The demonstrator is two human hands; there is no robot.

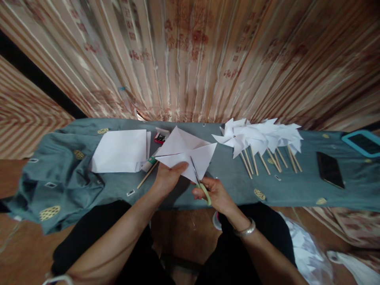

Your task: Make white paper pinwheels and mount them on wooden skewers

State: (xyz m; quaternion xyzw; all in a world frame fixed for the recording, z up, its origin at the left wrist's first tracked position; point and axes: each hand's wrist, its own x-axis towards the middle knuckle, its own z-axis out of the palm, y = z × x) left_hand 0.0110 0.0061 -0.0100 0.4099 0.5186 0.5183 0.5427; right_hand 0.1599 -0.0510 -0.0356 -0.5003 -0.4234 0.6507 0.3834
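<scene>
The left hand (168,177) holds a white paper square (183,147) above the cloth-covered desk (291,188); its thumb lies on top, while the other fingers are hidden below. The fingers of the right hand (216,193) are closed on the green-handled scissors (205,194), with one blade visible over the paper. The small dark pieces inside the red box (160,137) are hard to identify. The overlapping pinwheels (257,136) partly hide each other, and the right edge cuts off a blue-framed device (362,143).
</scene>
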